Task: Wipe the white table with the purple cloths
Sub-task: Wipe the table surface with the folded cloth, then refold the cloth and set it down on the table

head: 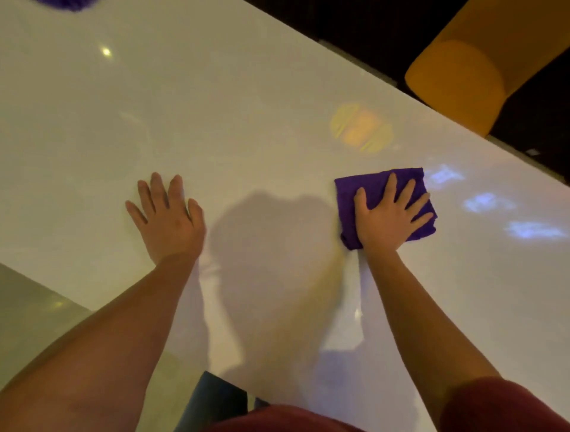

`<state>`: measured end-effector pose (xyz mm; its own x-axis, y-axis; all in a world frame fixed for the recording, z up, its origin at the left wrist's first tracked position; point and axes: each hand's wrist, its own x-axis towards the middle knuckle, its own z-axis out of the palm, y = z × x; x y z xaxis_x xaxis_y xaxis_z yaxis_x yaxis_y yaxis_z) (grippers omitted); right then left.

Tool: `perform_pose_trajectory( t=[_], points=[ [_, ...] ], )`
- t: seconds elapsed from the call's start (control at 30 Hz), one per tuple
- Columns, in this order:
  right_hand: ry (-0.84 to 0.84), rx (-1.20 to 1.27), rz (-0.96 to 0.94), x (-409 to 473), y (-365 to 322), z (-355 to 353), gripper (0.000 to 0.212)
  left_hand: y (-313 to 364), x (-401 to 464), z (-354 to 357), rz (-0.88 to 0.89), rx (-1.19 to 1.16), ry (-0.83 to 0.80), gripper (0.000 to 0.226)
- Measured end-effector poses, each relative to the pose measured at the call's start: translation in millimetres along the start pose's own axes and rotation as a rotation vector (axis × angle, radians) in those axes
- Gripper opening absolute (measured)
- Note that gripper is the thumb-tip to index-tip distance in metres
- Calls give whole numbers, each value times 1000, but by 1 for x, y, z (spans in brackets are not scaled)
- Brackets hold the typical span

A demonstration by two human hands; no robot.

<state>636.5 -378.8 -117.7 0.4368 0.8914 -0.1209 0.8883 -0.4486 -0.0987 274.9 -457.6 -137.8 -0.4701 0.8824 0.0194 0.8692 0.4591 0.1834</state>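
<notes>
A folded purple cloth (pixel 385 203) is pressed flat onto the white table (pixel 231 123) under the right hand (pixel 389 216), whose fingers are spread wide and laid on top rather than curled around it. The left hand (pixel 168 217) is laid palm down on the bare surface, fingers extended, with nothing held. The far table edge runs diagonally just beyond the cloth, and an orange chair (pixel 468 67) is seen past it. Broad open surface is left ahead of and between the hands. A second purple cloth (pixel 66 3) is partly visible at the top left, well apart. A near corner edge is seen at lower left. No writing can be read.
</notes>
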Motion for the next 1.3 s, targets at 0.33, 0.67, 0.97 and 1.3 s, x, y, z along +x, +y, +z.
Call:
perform_pose_trajectory(
  t=[0.33,0.67,0.97,1.3],
  points=[
    [-98,-6,-122,-181,22,-3,69,3,-3,-9,-6,-3,-70,60],
    [-394,143,-388,-244,-92,-22,52,-45,-37,-55,223,-175,-236,50],
    [-497,1048,-11,-230,-209,-91,50,-84,23,-136,-46,-770,-786,44],
    [-407,1407,245,-230,-265,-134,40,-64,77,-208,24,-1225,-964,24]
  ],
)
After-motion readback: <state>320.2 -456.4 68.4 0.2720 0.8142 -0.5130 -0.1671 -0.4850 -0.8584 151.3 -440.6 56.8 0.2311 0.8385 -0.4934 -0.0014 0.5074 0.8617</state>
